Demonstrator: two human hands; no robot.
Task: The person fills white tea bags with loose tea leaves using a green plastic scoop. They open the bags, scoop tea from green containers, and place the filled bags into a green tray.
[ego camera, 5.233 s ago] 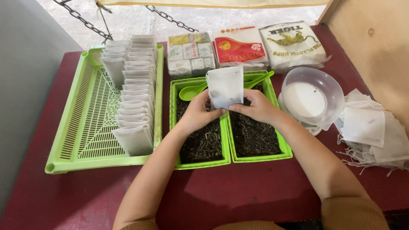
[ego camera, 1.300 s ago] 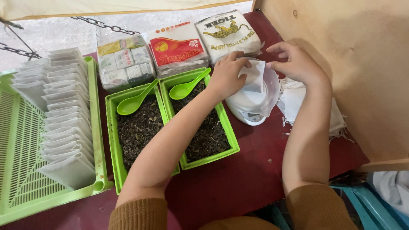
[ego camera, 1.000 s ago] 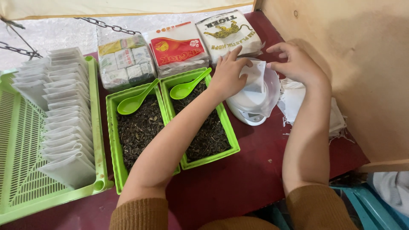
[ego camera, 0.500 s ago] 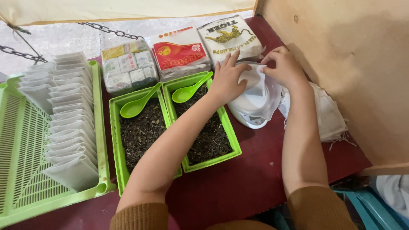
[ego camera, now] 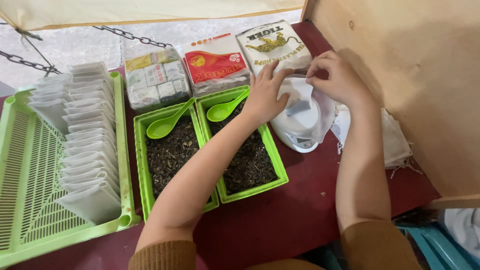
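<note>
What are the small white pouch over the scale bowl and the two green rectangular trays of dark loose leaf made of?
Small white pouch: thin, matte, slightly see-through, probably filter paper or nonwoven fabric; a dark shape shows through it. Left hand and right hand pinch its top. Green rectangular trays: smooth, glossy moulded plastic with rolled rims.

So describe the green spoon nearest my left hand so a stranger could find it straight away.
Start at the two green trays of dark loose tea in the middle of the red table. Take the right-hand tray, under the left hand. The spoon lies at its far end; its twin lies in the left-hand tray.
</note>
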